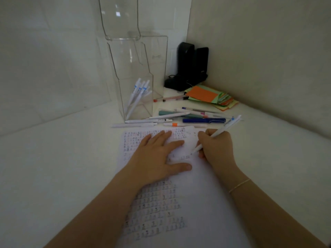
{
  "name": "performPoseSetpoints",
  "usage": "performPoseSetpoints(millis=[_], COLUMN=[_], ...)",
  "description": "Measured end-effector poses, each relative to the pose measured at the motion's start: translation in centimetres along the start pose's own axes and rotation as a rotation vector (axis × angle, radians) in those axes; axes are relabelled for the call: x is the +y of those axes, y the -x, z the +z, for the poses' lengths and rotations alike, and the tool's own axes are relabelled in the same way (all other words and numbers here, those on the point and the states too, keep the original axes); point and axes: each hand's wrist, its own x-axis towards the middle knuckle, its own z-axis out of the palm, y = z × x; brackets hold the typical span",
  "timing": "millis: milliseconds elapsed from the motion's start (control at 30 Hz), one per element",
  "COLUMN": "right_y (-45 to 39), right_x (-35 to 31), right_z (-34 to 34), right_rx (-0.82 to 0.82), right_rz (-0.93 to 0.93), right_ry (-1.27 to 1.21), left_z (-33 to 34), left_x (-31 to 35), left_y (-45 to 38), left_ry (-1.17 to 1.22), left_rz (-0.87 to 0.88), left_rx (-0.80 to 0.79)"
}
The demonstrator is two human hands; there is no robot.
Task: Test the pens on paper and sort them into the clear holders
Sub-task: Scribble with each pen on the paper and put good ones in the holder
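Filling paper (206, 203) — marks illegible

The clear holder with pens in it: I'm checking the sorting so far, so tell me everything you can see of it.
The clear holder looks like transparent acrylic, tall, with a stepped front, open at the top. It stands upright on the white table, behind the loose pens, in front of a second clear holder. Several white pens with blue bands lean inside it. Neither hand touches it.
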Motion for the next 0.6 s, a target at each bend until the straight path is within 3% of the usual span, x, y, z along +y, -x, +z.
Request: performPoseSetpoints(millis=[600], right_y=[-0.14], right_x=[0.38], right_z=[0.39], right_rx=[0.008], right_rz=[-0.104], right_ry=[0.141], left_z=[-0.33], left_x=[0.38], left_y=[0.08], left_ry=[0.011], left_rz=[-0.008], left_rx=[0.006])
